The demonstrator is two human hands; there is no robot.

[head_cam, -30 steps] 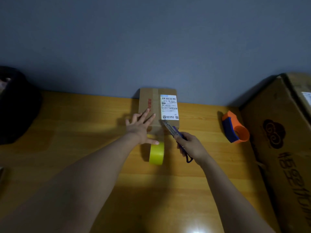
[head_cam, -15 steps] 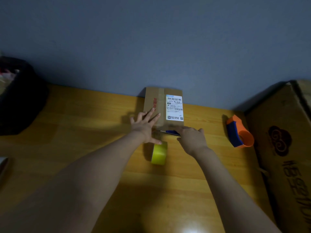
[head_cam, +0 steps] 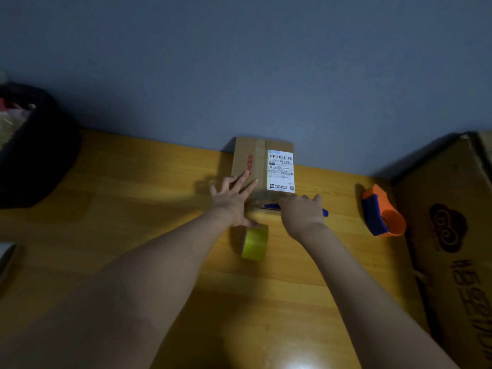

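Observation:
A small cardboard box (head_cam: 253, 158) with a white shipping label (head_cam: 281, 170) lies against the wall on the wooden table (head_cam: 133, 209). My left hand (head_cam: 234, 201) presses flat on the box's near left part, fingers spread. My right hand (head_cam: 302, 214) grips a blue utility knife (head_cam: 271, 206), held level along the box's near edge; its blade end points left and its tail sticks out right of my hand. A yellow tape roll (head_cam: 255, 243) stands on edge just in front of the box, below my left hand.
An orange and blue tape dispenser (head_cam: 380, 213) sits to the right. A large cardboard box (head_cam: 452, 235) fills the right side. A dark bin (head_cam: 34, 147) stands at the far left. A pale object (head_cam: 6, 254) shows at the left edge.
My right hand turned the knife from pointing up at the box's top to lying sideways along its near edge. The left hand stayed pressed on the box.

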